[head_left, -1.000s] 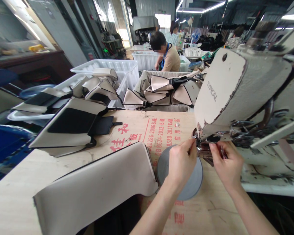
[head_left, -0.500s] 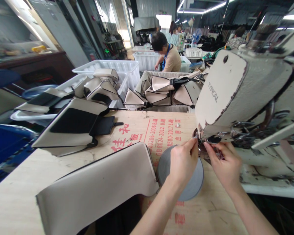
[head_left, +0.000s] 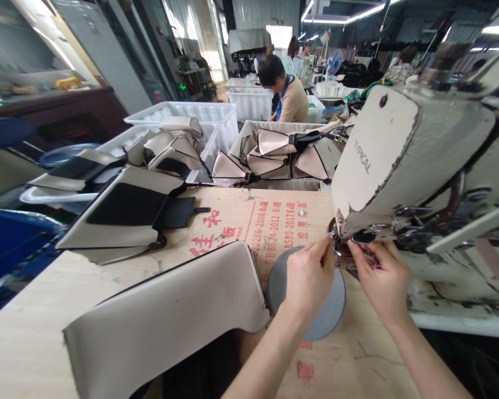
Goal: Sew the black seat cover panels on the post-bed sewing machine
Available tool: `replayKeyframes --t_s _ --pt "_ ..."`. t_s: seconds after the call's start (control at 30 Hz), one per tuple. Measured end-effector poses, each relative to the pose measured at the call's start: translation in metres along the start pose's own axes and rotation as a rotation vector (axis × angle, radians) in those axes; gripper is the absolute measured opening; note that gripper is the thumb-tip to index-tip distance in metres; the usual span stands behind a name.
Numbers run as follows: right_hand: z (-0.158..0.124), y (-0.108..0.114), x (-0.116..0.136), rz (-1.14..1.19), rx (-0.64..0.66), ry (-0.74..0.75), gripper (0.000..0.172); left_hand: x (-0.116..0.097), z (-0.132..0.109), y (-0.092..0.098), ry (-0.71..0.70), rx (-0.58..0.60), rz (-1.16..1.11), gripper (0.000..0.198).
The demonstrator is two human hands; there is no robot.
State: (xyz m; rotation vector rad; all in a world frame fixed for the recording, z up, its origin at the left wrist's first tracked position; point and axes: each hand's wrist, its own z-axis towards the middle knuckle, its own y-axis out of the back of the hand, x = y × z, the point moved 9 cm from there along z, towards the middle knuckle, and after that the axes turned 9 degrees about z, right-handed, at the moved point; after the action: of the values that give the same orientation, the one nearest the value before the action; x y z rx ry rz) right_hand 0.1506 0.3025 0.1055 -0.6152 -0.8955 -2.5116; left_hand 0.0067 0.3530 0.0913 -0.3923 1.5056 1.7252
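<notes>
- Right hand has edged toward the left hand.
- Left fingers pinched, right ones' gap unclear; can't tell what's held.
- Sewing machine: right of grey disc; apparently fine fingerwork, needing steadiness next.

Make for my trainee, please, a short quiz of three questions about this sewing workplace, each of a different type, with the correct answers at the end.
1. Fill in: the word marked on the sewing machine is ____.

2. Choose: seen from this camera, the long beige piece lies on which side of the round gray disc?
a) right
b) left

3. True or false: the left hand and the right hand are both lying flat on the long beige piece.

Key:
1. TYPICAL
2. b
3. False; both are raised at the lower front of the sewing machine.
</notes>
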Motion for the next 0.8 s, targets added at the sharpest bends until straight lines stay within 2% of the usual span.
replayKeyframes --t_s 0.4,0.8 --pt "0.0021 -0.0003 0.0042 -0.029 -0.008 0.010 0.030 -0.0023 0.0038 0.0022 0.000 -0.003 0.007 0.024" --pt "0.0028 -0.0016 0.0047 -0.039 0.005 0.016 0.027 -0.0056 0.0044 0.0027 -0.020 -0.011 0.052 0.022"
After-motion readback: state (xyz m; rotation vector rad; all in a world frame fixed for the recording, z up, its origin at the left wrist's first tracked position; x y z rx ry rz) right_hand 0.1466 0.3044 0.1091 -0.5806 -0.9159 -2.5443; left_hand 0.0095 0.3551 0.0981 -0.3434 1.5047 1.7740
